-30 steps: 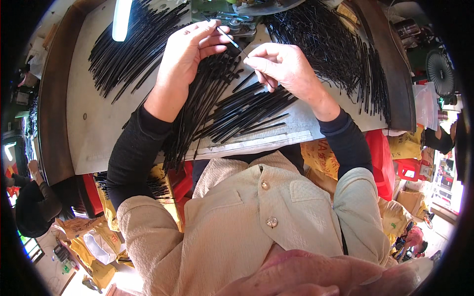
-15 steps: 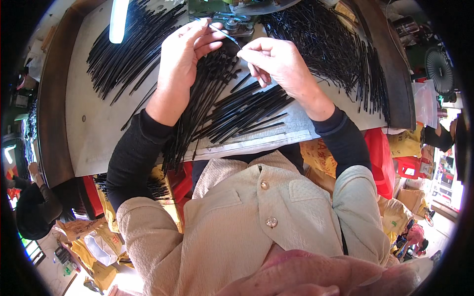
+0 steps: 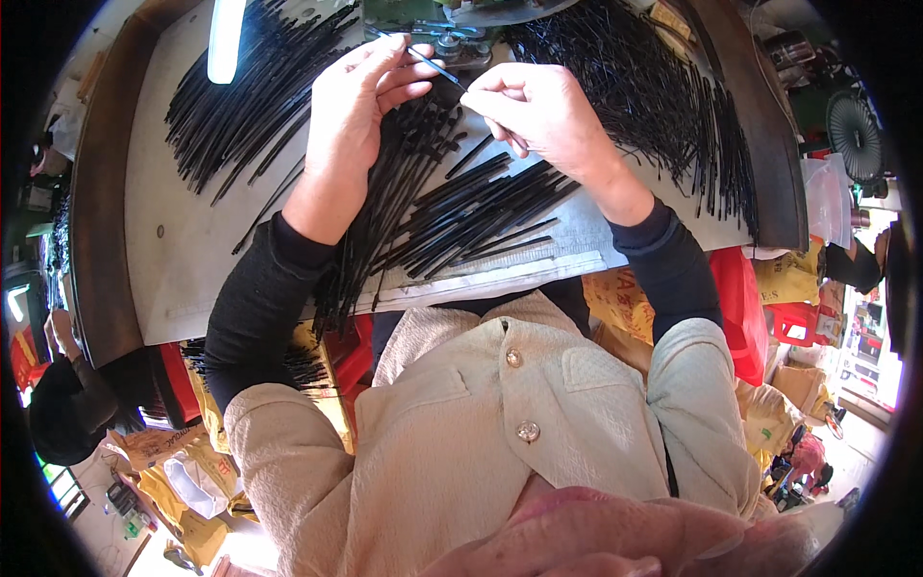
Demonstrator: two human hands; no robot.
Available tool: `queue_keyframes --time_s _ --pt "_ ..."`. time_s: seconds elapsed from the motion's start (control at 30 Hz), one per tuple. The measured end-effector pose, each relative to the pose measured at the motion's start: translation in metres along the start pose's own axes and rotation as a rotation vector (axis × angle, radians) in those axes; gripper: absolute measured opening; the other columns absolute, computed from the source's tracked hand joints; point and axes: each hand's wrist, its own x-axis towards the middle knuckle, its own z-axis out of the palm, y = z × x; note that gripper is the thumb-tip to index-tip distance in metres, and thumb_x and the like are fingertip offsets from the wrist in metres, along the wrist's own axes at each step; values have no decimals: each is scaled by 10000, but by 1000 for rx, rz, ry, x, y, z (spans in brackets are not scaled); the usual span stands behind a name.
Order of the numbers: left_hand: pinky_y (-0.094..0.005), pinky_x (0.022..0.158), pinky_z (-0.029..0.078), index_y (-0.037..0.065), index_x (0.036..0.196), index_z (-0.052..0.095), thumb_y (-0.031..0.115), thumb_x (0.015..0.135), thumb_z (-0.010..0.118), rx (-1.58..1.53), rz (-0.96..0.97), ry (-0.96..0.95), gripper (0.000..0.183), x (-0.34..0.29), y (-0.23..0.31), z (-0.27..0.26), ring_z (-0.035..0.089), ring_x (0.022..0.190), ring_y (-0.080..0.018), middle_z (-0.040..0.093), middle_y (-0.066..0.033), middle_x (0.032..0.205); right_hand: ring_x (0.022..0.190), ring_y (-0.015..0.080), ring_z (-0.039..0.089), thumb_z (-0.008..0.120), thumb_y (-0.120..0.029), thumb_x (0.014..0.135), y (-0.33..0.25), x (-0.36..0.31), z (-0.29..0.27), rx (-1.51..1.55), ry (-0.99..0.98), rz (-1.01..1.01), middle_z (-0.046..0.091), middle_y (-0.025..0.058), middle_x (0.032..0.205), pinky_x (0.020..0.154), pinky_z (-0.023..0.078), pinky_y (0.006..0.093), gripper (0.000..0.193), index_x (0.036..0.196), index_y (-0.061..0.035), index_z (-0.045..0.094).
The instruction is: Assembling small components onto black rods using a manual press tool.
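Observation:
A thin, dark strip (image 3: 438, 68) stretches between my two hands above the far middle of the table, slanting down to the right. Its upper end is pinched between the thumb and forefinger of my left hand (image 3: 354, 115), whose other fingers are curled loosely. My right hand (image 3: 546, 113) grips the lower end in its fingertips, the rest of its fingers folded under. Below the hands, a long bundle of black strips (image 3: 383, 192) runs toward the table's near edge. Beside it lies a shorter bundle of black strips (image 3: 471, 223).
A pile of black strips (image 3: 245, 111) covers the table's far left; a tangled heap (image 3: 615, 91) fills the far right. Metal machine parts (image 3: 452, 46) stand beyond my hands. A white lamp tube (image 3: 227, 43) hangs at the upper left. Raised wooden edges (image 3: 96, 202) bound the tabletop (image 3: 173, 279).
The strip looks straighter between my hands, where it was slightly bowed before. My right hand has shifted a little up and left. My left hand keeps its pinch.

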Motion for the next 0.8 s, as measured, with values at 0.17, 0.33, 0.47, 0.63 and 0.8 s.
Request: queue_keyframes --time_s 0.17,0.33,0.47,0.63,0.8 --pt "-245 713 532 -21 1047 600 149 885 574 28 -6 -33 236 0 0 -2 652 840 -181 654 -149 977 428 34 465 625 -164 847 -7 6 -10 28 -89 43 554 -4 569 395 354 170 145 853 -25 667" --pt "-242 709 531 -16 1050 601 155 886 571 27 -31 -8 238 -1 2 0 653 833 -180 655 -147 977 431 26 461 619 -170 853 -6 8 -15 -36 -127 20 551 -11 566 392 343 165 149 863 -32 674" --pt "-242 696 531 -10 1050 603 156 883 574 19 -34 -61 237 -2 3 -1 655 838 -183 656 -145 981 431 27 454 619 -178 855 -6 9 -22 42 -194 2 546 -13 563 390 336 165 156 871 -34 675" --pt "-255 691 543 -20 1016 603 153 880 577 37 -48 -59 222 -2 4 2 661 813 -196 658 -151 953 431 28 442 625 -181 855 -4 10 -28 17 -228 14 535 -13 557 394 336 170 159 872 -30 672" --pt "-259 685 548 -22 995 603 165 875 588 20 -44 -31 222 -6 -2 7 664 793 -199 661 -147 923 433 31 443 622 -168 857 -6 2 -9 -23 -79 -5 539 -10 567 395 333 171 146 865 -29 668"
